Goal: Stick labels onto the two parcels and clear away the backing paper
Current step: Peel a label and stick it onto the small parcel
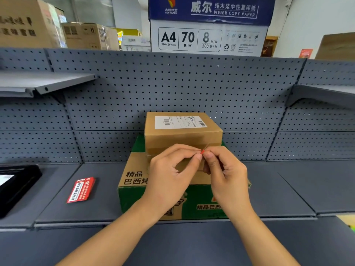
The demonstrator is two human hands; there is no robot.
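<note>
you are working at a matt grey metal shelf [269,189] backed by a grey pegboard [192,89] dotted with rows of small round holes. the two parcels are sitting stacked in the middle of the shelf, straight in front of you. a small brown box [182,139] of plain cardboard is resting on a wider green and tan carton [132,181] printed with dark chinese characters. a white shipping label [179,122], flat and rectangular with barcodes near both ends, is lying stuck on the small box's top face.

your bare forearms are reaching in from the bottom edge and meeting in front of the small box's near face. your left hand [169,175] is pressing thumb and forefinger together at the tips, with the other fingers curling loosely beneath. your right hand [224,173] is mirroring it, knuckles facing you, its fingertips touching those of the left. between the two pinches you are holding a tiny red scrap [201,151]. only a sliver is showing, so it is not possible to tell whether it is label or backing.

to your left, well apart from the parcels, a stack of red labels [81,190], glossy rectangles with white print, is lying flat on the shelf. further left a black tray [21,187] is sitting at the frame's edge. above the pegboard a blue and white copy paper box [209,25] marked a4 is standing, with brown cartons [28,22] to its left.
</note>
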